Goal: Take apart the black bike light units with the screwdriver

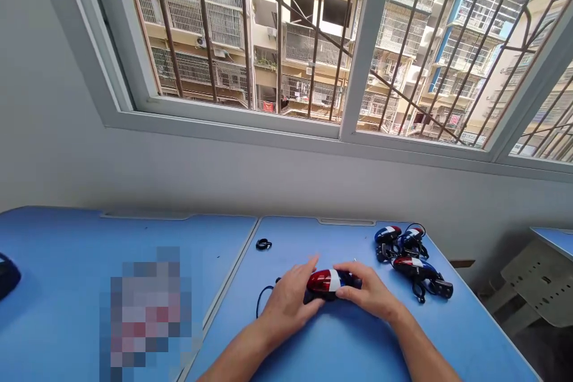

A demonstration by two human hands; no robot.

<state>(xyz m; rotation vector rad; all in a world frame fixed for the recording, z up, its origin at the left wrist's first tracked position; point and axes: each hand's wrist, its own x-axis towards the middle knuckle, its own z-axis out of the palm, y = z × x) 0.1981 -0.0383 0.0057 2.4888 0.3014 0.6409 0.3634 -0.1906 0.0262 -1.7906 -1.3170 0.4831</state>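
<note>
A glossy red, white and blue device [330,280], rounded like a bicycle horn, is held low at the blue table between my two hands. My left hand [293,289] grips its red end from the left, thumb below and fingers above. My right hand [364,289] closes on the blue end, its thumb and forefinger near the white band. A thin black cable [259,298] loops out beside my left hand. The device's underside and both its tips are partly hidden by my fingers.
A small black ring clamp [264,244] lies behind my left hand. Several similar devices [412,262] with black cables and clamps sit at the right edge of the blue table [304,239]. A blurred-out item [147,310] lies left of the table seam. A barred window [313,42] is behind.
</note>
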